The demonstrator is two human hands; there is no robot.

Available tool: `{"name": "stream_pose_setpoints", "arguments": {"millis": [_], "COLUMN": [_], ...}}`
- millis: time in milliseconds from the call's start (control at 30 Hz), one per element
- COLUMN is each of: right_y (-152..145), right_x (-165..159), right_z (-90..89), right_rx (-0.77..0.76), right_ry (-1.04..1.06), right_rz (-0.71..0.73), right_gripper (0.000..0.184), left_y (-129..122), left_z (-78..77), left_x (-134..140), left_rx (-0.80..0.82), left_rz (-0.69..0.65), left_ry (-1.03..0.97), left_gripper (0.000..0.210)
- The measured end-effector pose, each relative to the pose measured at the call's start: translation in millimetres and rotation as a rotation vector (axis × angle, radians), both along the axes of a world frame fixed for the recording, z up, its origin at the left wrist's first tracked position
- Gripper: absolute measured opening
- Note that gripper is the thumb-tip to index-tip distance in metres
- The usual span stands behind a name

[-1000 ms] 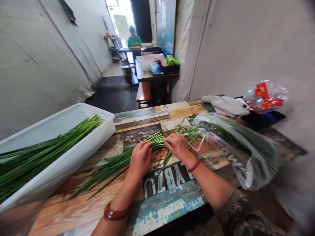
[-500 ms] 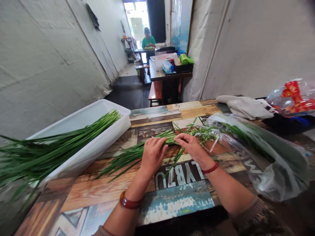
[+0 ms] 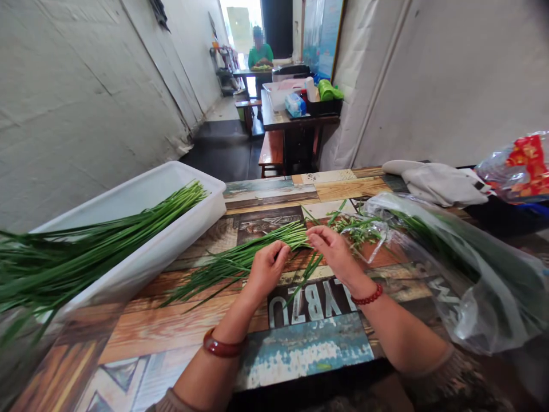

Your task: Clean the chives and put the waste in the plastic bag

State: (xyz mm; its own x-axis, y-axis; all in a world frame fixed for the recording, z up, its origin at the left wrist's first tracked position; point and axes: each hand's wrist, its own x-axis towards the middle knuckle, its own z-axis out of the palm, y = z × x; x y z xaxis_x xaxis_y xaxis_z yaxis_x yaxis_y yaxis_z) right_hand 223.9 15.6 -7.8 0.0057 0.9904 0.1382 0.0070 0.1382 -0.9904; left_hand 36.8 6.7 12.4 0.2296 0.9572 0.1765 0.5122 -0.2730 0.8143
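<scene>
green stalks [image 3: 231,256] on the table [image 3: 163,329], slanting from leafy tips at left to pale ends right by the right hand [image 3: 334,252]! left hand [image 3: 266,269] curls mid-bundle; whether either pinches a stalk, i can't tell.

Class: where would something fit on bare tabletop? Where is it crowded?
Free: the near-left tabletop, between the white tub and left forearm; the far strip, beyond the green bunch. Crowded: beside the right hand, with trimmings and a plastic bag.
</scene>
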Motion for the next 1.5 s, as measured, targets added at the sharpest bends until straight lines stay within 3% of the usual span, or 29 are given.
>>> {"name": "stream_pose_setpoints", "arguments": {"millis": [200,333,500,633,867,967,1067,1200,1300,1400,1500], "right_y": [-8,-3,7,5,-7,-4,3,13,12,3,-3], "right_x": [-3,-4,4,9,0,0,2,12,15,9,1], "right_z": [5.9,-1.5,-7.3,-2.7,9.8,5.4,-6.1,-15.4,-10.8,-1.7,2.4], "right_rx": [0.211,0.13,0.08,0.148,0.355,0.27,0.121,0.066,0.1,0.172,0.235], "right_ry": [-0.351,-0.232,0.028,-0.125,-0.442,-0.378,-0.186,-0.018,-0.059,-0.226,-0.371], "right_rz": [-0.068,-0.083,-0.205,-0.147,-0.058,-0.074,-0.085,-0.21,-0.191,-0.076,-0.047], "right_gripper": [0.019,0.023,0.027,0.028,0.014,0.015,0.019,0.026,0.027,0.026,0.021], "left_y": [0,0,2,3,2,1,1,4,5,4,1], "left_z": [-1.8,-2.6,-4.6,-5.5,-4.9,-3.6,-4.1,-7.3,-7.6,-5.6,-4.3], "left_x": [3,4,1,-1,0,1,1,-2,-4,-2,-1], "left_rx": [-0.037,-0.041,-0.024,-0.005,-0.035,-0.049,-0.044,-0.045,-0.042,-0.024,-0.003], "left_rz": [-0.028,-0.049,0.017,0.012,-0.027,-0.059,-0.083,-0.048,-0.032,-0.037,-0.074], "left_ry": [-0.011,-0.015,0.002,0.012,0.007,-0.015,-0.023,-0.031,-0.031,-0.005,0.054], "left_gripper": [0.031,0.032,0.032,0.033,0.033,0.032,0.029,0.029,0.029,0.029,0.029]}}
